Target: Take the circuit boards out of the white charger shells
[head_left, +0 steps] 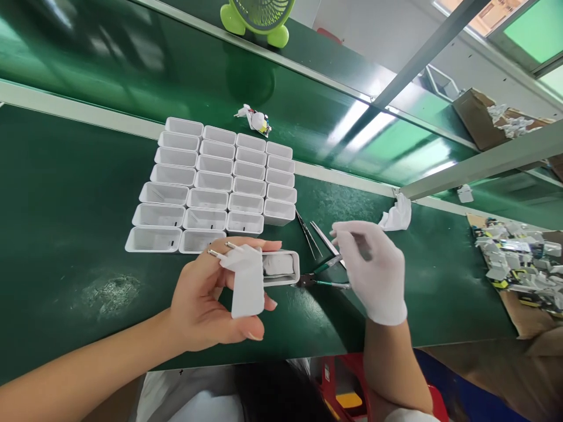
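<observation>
The bare left hand (pixel 206 305) clasps a white plug (pixel 247 284) between thumb and fingers, prongs pointing far-left. A shell (pixel 284 268) touches the plug's right side. The gloved right hand (pixel 378 275) curls over the pliers (pixel 314 278) just right of the shell; I cannot tell if it grips them.

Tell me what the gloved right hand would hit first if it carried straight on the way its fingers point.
Probably the silver tweezers lying just ahead of the right hand; how high the hand is above them is unclear.

Green fan (pixel 259 14), cardboard box (pixel 477 120), crumpled cloth (pixel 398 214)
</observation>
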Motion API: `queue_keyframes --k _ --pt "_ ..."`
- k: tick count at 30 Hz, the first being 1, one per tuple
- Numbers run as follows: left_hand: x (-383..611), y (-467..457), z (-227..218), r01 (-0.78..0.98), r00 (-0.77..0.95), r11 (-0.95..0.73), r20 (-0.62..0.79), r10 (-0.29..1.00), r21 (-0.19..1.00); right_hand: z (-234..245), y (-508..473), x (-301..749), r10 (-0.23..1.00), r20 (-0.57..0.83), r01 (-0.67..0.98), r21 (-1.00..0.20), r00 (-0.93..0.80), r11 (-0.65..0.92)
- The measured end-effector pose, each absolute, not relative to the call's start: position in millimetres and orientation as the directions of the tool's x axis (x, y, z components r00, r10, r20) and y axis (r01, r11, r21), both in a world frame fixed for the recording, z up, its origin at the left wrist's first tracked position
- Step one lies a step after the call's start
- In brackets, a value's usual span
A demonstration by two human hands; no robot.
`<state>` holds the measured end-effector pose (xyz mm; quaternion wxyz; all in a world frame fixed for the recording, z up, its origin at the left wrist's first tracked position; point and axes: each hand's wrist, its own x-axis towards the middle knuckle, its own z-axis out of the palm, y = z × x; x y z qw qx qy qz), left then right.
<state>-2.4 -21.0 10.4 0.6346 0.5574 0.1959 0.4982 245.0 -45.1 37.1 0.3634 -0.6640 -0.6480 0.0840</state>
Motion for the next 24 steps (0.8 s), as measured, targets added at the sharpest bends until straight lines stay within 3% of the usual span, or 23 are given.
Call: queue_keyframes --k 2,7,10,13,15,17,19,22,24 --pt "-3.2 -19.6 13.2 -0.411 0.410 -0.099 0.280 0.868 0.906 27.8 -34.4 251.3 0.959 0.254 0.907 -0.422 0.128 -0.009" --pt "-2.7 -19.5 12.0 -0.369 0.429 -0.070 0.236 0.872 0.927 -8.6 -13.7 234.6 0.989 0.118 0.991 -0.096 -0.085 0.096" --pt "-2.0 -20.9 7.1 -0.397 0.432 -0.083 0.266 0.862 0.914 -17.5 -11.7 223.3 0.997 0.050 0.999 0.014 -0.051 0.051" --pt "-0.9 -22.8 4.4 -0.406 0.456 -0.053 0.253 0.853 0.912 -18.9 -17.0 225.5 0.998 0.060 0.997 -0.074 -0.004 0.008" --pt "0.8 -25.1 3.8 -0.319 0.534 0.028 0.155 0.831 0.947 -14.3 -18.5 232.9 0.993 0.115 0.985 -0.174 0.038 -0.017" --pt "3.2 -28.5 2.5 -0.225 0.601 0.090 0.066 0.796 0.970 -0.1 -11.4 239.9 0.970 0.227 0.964 -0.265 0.088 -0.025" --pt "5.0 -32.5 0.1 -0.209 0.632 0.079 0.073 0.771 0.975 25.0 9.4 240.1 0.920 0.372 0.948 -0.318 0.123 0.002" --pt "3.5 -37.8 -4.7 -0.186 0.653 0.062 0.076 0.754 0.981 68.8 68.8 216.2 0.890 0.447 0.922 -0.298 -0.094 0.247" --pt "1.0 -38.7 -9.0 -0.098 0.678 0.078 0.009 0.735 0.992 87.8 121.0 183.2 0.877 0.391 0.867 -0.289 -0.279 0.405"
